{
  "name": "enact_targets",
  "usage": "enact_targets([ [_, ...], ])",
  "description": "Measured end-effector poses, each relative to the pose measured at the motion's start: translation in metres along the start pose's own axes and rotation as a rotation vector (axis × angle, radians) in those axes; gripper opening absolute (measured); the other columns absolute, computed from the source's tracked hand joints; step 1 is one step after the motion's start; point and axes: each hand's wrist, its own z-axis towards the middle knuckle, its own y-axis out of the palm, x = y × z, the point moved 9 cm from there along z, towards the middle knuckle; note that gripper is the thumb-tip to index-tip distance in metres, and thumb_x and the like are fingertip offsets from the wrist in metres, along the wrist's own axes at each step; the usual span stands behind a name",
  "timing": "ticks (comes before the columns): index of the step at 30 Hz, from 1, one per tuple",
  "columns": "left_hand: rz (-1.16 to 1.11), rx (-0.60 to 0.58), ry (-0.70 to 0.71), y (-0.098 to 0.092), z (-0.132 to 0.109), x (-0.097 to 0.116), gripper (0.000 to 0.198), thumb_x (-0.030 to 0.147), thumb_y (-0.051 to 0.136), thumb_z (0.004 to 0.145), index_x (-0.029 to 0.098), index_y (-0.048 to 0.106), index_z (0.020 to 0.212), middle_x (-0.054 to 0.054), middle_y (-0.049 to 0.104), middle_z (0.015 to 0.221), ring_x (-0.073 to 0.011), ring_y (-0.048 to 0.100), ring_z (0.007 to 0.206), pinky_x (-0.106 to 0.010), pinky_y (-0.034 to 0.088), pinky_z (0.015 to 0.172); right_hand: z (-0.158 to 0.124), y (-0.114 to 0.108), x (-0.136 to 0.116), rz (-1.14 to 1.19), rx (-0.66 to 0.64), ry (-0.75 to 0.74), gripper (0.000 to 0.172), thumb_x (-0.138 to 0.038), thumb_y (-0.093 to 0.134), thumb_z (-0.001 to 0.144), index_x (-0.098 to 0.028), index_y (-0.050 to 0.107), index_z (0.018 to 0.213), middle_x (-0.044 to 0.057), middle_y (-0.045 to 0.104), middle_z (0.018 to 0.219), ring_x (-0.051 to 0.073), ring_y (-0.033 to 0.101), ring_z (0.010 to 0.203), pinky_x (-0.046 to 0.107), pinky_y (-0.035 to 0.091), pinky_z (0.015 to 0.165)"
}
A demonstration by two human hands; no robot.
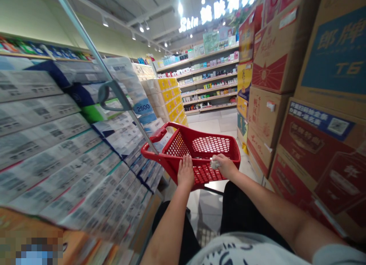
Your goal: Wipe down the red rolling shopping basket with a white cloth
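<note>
Across the aisle (224, 124) stands a red shopping cart (201, 162); the left hand (186, 174) rests on its near rim, fingers extended, while the right hand (225, 166) clenches a crumpled whitish wad (214, 162) there. Seemingly held too loosely, the cart could roll into stacked cartons (270, 86) or paper packs (42, 116).

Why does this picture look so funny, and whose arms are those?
There's no robot here, just a person with two bare hands. One camera on their head looks forward and down, so you see their own arms and black-clothed legs. The left hand lies flat, fingers at the near edge of a red shopping basket. The right hand pinches a crumpled white thing; I can't tell what it is. White packs are piled on the left, cardboard boxes on the right, and stocked shelves stand ahead.
</note>
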Motion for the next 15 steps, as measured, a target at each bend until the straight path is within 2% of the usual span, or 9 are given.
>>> enact_targets([
  [7, -0.008, -0.058, 0.009, -0.001, 0.016, -0.005, 0.067, 0.011, 0.033, 0.086, 0.007, 0.020, 0.152, -0.009, 0.011, 0.158, -0.0228, 0.009, 0.148, -0.044, 0.006, 0.123, 0.010, 0.009, 0.009, 0.032, -0.021, 0.025, 0.039, 0.002, 0.051, 0.071, -0.021, 0.065, 0.100, 0.004, 0.060, 0.100, 0.014, 0.059, 0.079, 0.023, 0.044, 0.067],
  [11, 0.014, -0.059, -0.046, -0.002, 0.026, -0.016, 0.067, 0.009, 0.031, 0.084, 0.008, 0.025, 0.151, -0.009, 0.014, 0.157, -0.0222, 0.013, 0.148, -0.045, 0.008, 0.122, 0.017, 0.014, 0.000, 0.011, -0.008, 0.000, 0.035, 0.000, 0.051, 0.072, -0.021, 0.065, 0.097, 0.004, 0.060, 0.094, 0.014, 0.057, 0.075, 0.022, 0.041, 0.062],
  [15, 0.022, -0.098, -0.074, 0.002, 0.031, -0.026, 0.065, 0.010, 0.029, 0.087, 0.007, 0.023, 0.151, -0.010, 0.015, 0.157, -0.0222, 0.014, 0.148, -0.044, 0.011, 0.122, 0.017, 0.023, -0.017, -0.005, 0.005, -0.063, 0.033, -0.001, 0.050, 0.074, -0.020, 0.065, 0.096, 0.005, 0.059, 0.093, 0.015, 0.056, 0.076, 0.023, 0.042, 0.063],
])
